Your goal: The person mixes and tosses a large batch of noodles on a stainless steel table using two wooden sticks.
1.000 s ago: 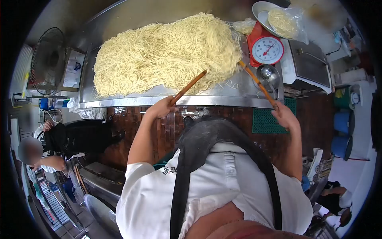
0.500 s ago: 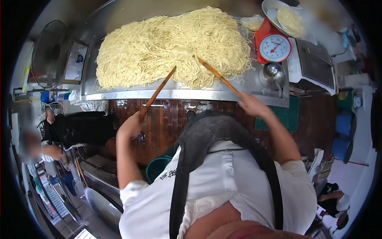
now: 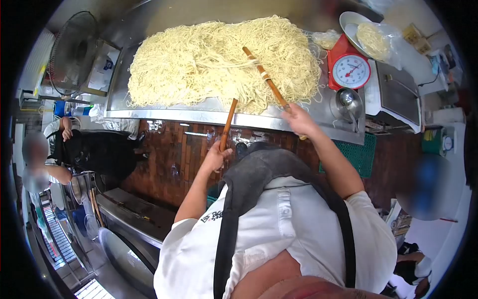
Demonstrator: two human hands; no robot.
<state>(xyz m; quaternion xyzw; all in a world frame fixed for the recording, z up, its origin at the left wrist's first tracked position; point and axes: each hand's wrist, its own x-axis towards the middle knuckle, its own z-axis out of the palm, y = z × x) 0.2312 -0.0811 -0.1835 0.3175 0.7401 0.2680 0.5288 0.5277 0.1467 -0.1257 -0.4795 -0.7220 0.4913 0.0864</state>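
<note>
A broad heap of pale yellow noodles [image 3: 189,65] covers much of the steel table [image 3: 164,111]. My right hand [image 3: 300,121] is closed round a long wooden stick [image 3: 273,88], whose far part reaches over the noodles with a few strands draped across it. Closed in front of my apron, my left hand [image 3: 215,157] grips a second wooden stick [image 3: 228,124]. That stick points up toward the table's front edge, its tip close to the near side of the heap.
At the right of the table stand a red dial scale [image 3: 351,71] with a pan of bagged noodles and a metal bowl with a ladle [image 3: 347,103]. A fan [image 3: 74,52] stands at the left. Another person in a black apron [image 3: 102,152] is at the left.
My left hand has moved right and its stick has drawn off the noodles, standing more upright. The right stick reaches farther up across the heap, with strands hanging on it.
</note>
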